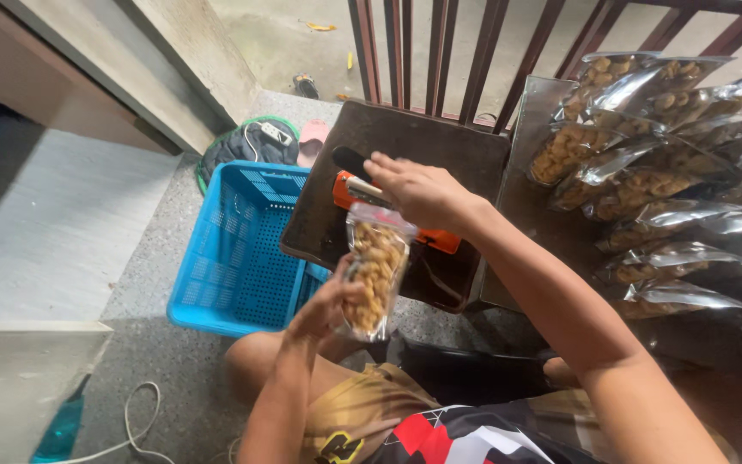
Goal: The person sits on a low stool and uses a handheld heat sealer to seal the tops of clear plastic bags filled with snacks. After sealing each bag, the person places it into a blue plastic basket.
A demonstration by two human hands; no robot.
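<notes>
My left hand [330, 302] holds a clear bag of golden snack pieces [374, 273] by its lower left side, upright, its top edge laid in an orange heat sealer [429, 237] on a small dark table [405, 142]. My right hand [418, 191] presses down on the sealer's black-handled arm [351, 160], fingers curled over it above the bag's mouth.
A blue plastic basket [242, 249] stands on the floor left of the dark table. Several filled silver-and-clear bags [646, 185] are heaped at right. Dark red railing bars [440, 47] run behind. A white cord [135, 430] lies at bottom left, and slippers [311, 137] at the back.
</notes>
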